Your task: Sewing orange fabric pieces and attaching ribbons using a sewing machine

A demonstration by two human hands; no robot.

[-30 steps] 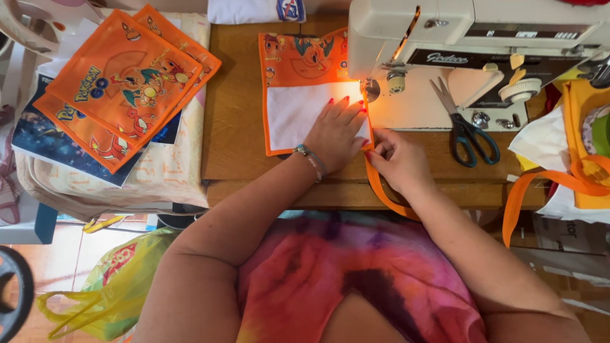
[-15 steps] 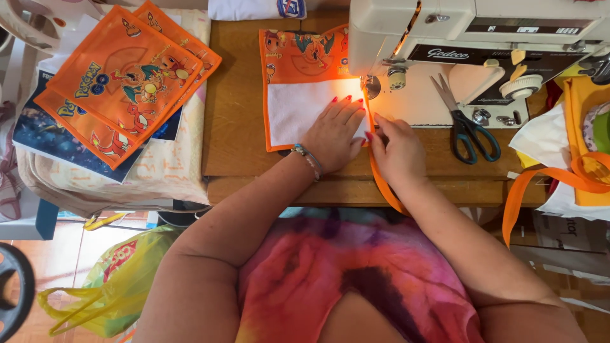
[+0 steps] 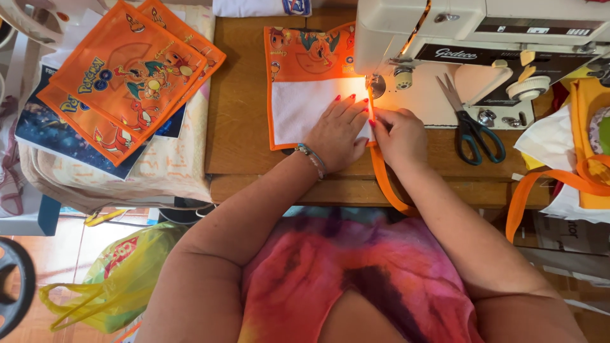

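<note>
Orange binding tape [image 3: 381, 174] is pinched in the right hand [image 3: 399, 134] beside the needle; the left hand [image 3: 340, 130] lies flat and unclenched on the white-and-orange cloth panel [image 3: 298, 108] under the sewing machine [image 3: 470, 32]. Metal scissors [image 3: 473, 127] rest nearby; a yellow plastic bag [image 3: 108, 286] slumps on the floor.

Needle [image 3: 370, 95] hidden behind sewing machine [image 3: 445, 32]
</note>
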